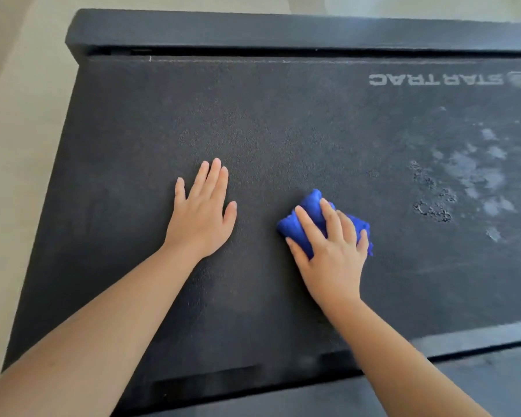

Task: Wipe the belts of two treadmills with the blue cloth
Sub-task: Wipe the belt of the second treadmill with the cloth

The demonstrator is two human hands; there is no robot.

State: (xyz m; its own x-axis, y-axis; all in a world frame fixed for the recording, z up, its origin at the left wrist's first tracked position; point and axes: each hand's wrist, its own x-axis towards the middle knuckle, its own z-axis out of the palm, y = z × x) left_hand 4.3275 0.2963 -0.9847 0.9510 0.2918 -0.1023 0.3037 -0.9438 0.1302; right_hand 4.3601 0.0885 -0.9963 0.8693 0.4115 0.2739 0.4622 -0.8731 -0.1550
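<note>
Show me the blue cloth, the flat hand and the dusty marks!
blue cloth (292, 225): head view, bare left fold.
left hand (200, 218): head view, back of the hand.
dusty marks (475, 173): head view, a pale smear.

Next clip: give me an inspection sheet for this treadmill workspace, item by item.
Surface: treadmill belt, dark and textured, with pale dusty patches toward its right side and a STAR TRAC logo.
Job's things: blue cloth, bunched and pressed on the belt, left of the patches.
Clutter: nothing seen.
Grips: left hand lies flat on the belt with fingers straight; right hand holds the cloth with fingers curled over it.
Cables: nothing seen.
Surroundings: dark side rail beyond the belt; pale floor at left.
</note>
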